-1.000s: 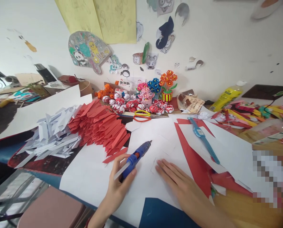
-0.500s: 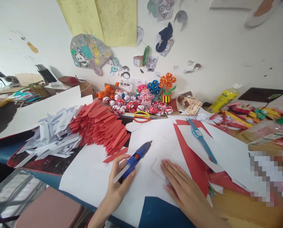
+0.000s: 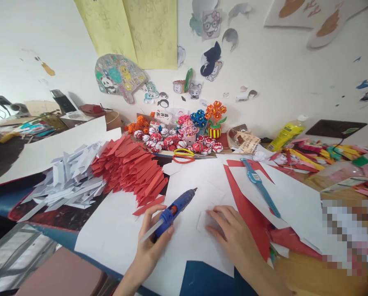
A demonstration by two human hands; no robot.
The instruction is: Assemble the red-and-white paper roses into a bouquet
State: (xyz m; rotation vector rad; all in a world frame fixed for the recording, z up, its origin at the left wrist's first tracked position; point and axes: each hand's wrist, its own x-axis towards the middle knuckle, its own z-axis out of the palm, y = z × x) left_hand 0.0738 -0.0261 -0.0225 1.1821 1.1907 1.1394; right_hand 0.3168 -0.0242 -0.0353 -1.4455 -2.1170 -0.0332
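1. Closely bordered on the left by a pile of red paper strips (image 3: 126, 166) and, farther out, a pile of white paper strips (image 3: 74, 179).
2. Just beside the left hand (image 3: 150, 240), with a lone red strip (image 3: 148, 205) lying past the fingers.
3. Bounded on the right by a red sheet (image 3: 250, 207) and a blue watch (image 3: 259, 186), slanted across overlapping white papers (image 3: 295, 205).
4. Backed by yellow and orange loops (image 3: 184, 155), then by red-and-white paper balls (image 3: 156, 142).
5. Among containers: orange flowers (image 3: 215, 112) in a striped pot (image 3: 215, 132), pink flowers (image 3: 188, 124) in a pink pot (image 3: 190, 140), a tilted yellow bottle (image 3: 285, 135), and a clear container (image 3: 341, 176) with pinkish contents, too unclear to name.
6. Gripping a blue glue gun (image 3: 180, 203) in the left hand, above a big white sheet (image 3: 116, 230), nozzle pointing away, pale stick jutting out behind.
7. Resting the right hand (image 3: 235, 232) by a small whitish square (image 3: 201, 222) flat on that sheet, fingers bent, thumb apart.
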